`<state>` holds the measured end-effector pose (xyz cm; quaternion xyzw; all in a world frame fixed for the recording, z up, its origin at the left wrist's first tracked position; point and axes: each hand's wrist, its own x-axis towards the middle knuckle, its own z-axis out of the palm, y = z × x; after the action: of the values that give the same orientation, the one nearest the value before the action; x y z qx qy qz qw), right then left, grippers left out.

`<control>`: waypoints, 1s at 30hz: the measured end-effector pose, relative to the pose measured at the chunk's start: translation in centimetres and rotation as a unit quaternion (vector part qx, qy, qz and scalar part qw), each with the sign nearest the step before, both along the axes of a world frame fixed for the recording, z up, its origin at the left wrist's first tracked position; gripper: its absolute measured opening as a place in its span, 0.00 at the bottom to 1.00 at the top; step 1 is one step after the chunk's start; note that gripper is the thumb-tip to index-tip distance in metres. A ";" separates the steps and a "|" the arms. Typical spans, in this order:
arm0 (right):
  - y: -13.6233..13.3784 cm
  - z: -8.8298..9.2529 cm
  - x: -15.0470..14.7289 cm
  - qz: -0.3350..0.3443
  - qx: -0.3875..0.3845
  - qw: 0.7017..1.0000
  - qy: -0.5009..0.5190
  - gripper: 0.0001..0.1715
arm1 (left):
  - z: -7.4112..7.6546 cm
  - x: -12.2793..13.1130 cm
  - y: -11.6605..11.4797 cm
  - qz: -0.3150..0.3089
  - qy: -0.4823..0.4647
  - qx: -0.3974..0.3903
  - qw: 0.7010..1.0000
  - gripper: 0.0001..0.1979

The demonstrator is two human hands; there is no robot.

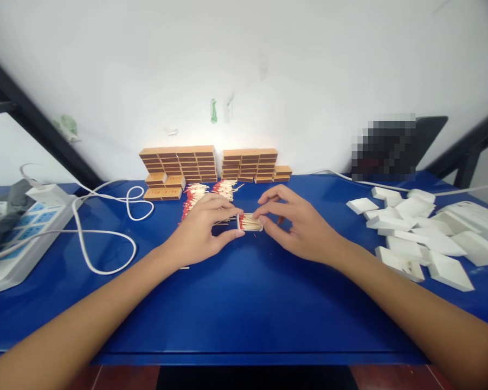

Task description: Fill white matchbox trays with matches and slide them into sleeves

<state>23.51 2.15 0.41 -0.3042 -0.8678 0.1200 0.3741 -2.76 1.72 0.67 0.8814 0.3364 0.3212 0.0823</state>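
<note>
The left hand (203,227) pinches the tray (252,230) of matches (248,221) over the table (260,309); at its other end hovers the right hand (296,223), though whether its fingertips grip anything I can't tell.

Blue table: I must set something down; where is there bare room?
Bare: between the forearms, down to the front edge; also between right hand and white trays. Crowded: behind the left hand, with matches and matchboxes; far left, with cable and power strip.
</note>
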 end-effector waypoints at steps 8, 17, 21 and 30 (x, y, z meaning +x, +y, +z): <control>0.0 -0.2 0.0 -0.001 -0.011 1.000 -0.015 0.09 | 0.0 0.0 0.0 0.003 0.000 -0.005 1.000 0.16; -0.2 -0.1 -0.1 0.005 -0.026 1.000 -0.006 0.11 | 0.1 0.0 -0.1 0.012 -0.001 -0.007 1.000 0.16; -0.2 -0.2 -0.1 0.018 -0.019 1.000 -0.005 0.13 | 0.1 0.0 0.0 0.015 0.001 -0.005 1.000 0.16; 0.1 -0.6 0.1 -0.011 0.007 1.000 -0.025 0.13 | 0.0 0.0 0.0 0.015 -0.004 0.001 1.000 0.15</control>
<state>23.65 2.28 -0.16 -0.3143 -0.8742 0.1023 0.3556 -2.72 1.72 0.71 0.8751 0.3488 0.3261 0.0784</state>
